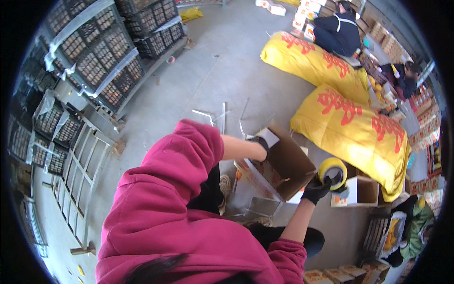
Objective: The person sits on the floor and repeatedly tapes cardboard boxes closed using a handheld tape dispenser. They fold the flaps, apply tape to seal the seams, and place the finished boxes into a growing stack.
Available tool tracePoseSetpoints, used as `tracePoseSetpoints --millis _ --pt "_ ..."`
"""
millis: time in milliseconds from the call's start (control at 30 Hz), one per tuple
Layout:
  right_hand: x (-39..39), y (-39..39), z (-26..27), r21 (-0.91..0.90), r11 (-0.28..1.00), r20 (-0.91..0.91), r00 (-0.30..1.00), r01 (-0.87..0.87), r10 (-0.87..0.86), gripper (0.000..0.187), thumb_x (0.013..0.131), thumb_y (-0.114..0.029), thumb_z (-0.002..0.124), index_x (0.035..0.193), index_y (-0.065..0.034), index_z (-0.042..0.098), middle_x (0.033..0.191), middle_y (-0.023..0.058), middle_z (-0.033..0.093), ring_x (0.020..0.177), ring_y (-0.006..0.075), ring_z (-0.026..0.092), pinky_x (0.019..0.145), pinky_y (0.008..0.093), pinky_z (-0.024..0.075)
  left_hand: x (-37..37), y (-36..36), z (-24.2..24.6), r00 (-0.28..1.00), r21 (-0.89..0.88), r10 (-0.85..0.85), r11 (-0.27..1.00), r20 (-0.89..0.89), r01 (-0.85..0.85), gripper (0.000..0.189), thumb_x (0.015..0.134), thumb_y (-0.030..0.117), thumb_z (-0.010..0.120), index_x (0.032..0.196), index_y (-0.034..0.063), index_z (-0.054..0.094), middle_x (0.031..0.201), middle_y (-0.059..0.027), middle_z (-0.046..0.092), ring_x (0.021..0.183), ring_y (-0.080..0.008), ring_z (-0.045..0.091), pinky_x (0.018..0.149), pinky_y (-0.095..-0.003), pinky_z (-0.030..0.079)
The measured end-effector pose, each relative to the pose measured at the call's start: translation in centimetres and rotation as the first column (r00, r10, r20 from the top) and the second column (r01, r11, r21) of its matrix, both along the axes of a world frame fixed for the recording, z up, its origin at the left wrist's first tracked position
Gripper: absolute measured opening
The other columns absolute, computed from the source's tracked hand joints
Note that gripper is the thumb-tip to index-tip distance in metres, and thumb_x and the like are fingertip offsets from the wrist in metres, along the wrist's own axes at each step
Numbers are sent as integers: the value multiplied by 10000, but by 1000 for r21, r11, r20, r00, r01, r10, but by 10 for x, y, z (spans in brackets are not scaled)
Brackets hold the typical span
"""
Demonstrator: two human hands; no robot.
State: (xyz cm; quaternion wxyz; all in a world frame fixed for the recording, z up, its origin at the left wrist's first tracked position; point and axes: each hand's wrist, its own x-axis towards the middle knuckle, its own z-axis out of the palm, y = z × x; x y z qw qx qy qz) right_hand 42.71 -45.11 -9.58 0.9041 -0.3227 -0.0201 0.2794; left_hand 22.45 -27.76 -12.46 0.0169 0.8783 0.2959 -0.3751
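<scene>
In front of me stands an open cardboard box (pixel 289 156), tilted, with a brown inside and printed white outer faces. My left hand (pixel 261 147), in a black glove, is at the box's far left edge; its fingers are mostly hidden, so whether they grip the cardboard cannot be told. My right hand (pixel 316 190), also gloved in black, holds a large roll of yellow packing tape (pixel 332 173) by its lower rim, at the box's right corner. A clear plastic sheet or tape piece (pixel 264 206) lies near my shoes.
Yellow woven sacks (pixel 349 124) with red writing lie beyond the box. Another open carton (pixel 366 191) stands at right. Crate stacks (pixel 103 53) and a metal frame (pixel 79 177) are at left. White strips (pixel 223 117) litter the floor. Co-workers (pixel 338 30) crouch among cartons and fruit.
</scene>
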Motion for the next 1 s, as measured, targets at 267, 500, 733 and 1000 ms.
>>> tracePoseSetpoints --millis 267,500,733,1000 --pt "7 -109 82 -534 503 837 342 680 427 640 621 -239 798 1127 5 493 1022 114 578 946 258 555 845 342 433 10 26 67 996 -274 -37 960 81 58 676 782 679 401 738 71 691 750 -119 665 654 -237 643 660 -343 514" --pt "-48 4 60 -623 556 634 -60 550 771 593 599 -335 777 1041 -19 540 997 193 573 936 359 547 794 436 444 -42 50 83 922 -673 338 728 190 -128 611 833 586 455 710 23 657 665 -84 653 625 -170 620 666 -275 484" --pt "-54 38 22 -656 540 584 -99 527 806 697 600 -303 769 1161 -8 479 1043 204 569 972 359 549 838 418 450 -86 -1 78 866 -256 -41 947 498 192 429 894 434 412 1071 88 593 1031 -147 606 942 -317 578 837 -399 453" --pt "0 61 70 -618 749 772 363 238 522 375 714 -76 675 1055 11 547 934 128 623 808 227 605 720 320 468 -27 11 7 401 -399 611 772 683 -495 1024 745 690 458 1417 54 22 1388 -264 268 1251 -360 360 1008 -425 319"
